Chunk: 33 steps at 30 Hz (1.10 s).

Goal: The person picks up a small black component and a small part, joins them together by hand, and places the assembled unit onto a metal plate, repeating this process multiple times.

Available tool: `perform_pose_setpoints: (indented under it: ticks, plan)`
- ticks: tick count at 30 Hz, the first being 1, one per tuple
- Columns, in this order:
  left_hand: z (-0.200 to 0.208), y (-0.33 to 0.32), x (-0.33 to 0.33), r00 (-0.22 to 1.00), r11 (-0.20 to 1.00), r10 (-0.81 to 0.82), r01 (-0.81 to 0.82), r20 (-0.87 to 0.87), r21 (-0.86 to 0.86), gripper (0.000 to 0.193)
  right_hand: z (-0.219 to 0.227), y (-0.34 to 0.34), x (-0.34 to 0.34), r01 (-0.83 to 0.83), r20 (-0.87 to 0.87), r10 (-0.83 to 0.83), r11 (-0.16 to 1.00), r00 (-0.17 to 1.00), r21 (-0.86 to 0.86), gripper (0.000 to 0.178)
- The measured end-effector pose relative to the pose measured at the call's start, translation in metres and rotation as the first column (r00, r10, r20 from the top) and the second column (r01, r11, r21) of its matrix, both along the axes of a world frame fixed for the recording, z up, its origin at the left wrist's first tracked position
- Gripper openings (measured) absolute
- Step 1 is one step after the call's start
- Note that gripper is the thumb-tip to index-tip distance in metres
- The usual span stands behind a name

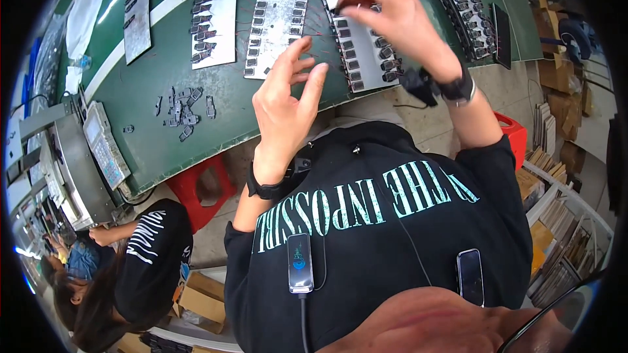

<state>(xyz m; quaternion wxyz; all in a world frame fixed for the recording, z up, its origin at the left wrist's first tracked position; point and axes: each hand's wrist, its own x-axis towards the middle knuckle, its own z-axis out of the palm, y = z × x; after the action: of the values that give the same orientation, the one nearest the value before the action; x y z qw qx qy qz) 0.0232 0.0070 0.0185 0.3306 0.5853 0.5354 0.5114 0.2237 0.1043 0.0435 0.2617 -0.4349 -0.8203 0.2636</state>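
Curving thumb and forefinger of the right hand [398, 21] toward each other and pointing leftward, with the fingertips nearly meeting; leaving any pinched part between them impossible to tell from this view. Hanging over the upper part of the right-of-centre metal plate [368, 60], hiding some of that plate from sight. Placing the plate beneath the right-hand grip, with its bare middle and lower end extending from the fingertips back toward the body. Running the plate's long axis nearly straight away from the body, tilting slightly up and to the left; crossing that axis roughly at a right angle with the right thumb and forefinger. Lining both long edges of the plate with small black modules [352, 64]. Spreading the left hand [286, 99] loosely, with nothing visible in its grasp; hovering lower and to the left, just beside the lower end of the neighbouring plate [281, 13]. Making the right hand the nearer to the covered upper end. Leaning the neighbouring plate's axis oppositely, up and to the right. Showing farther outward, on the green table [237, 106], a loose pile of black parts [184, 110] to the left and a dense bank of modules [460, 12] to the right.
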Motion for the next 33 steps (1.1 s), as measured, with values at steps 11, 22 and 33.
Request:
perform_pose_setpoints:
  ticks: [11, 22, 33]
  plan:
    - [-0.022, -0.019, -0.007, 0.987, 0.991, -0.134, 0.136, -0.089, 0.014, 0.018, -0.019, 0.025, -0.002, 0.158, 0.13, -0.186, 0.966, 0.974, 0.204, 0.018]
    - [-0.021, -0.038, -0.035, 0.977, 0.99, 0.081, -0.056, -0.199, 0.13, 0.016, -0.018, 0.022, -0.005, -0.165, 0.446, 0.008, 0.935, 0.895, 0.315, 0.013]
    - [-0.038, -0.054, -0.107, 0.374, 0.827, 0.46, -0.509, -0.805, 0.236, 0.02, 0.007, 0.017, -0.013, -0.072, 0.213, 0.071, 0.997, 0.974, -0.004, 0.019]
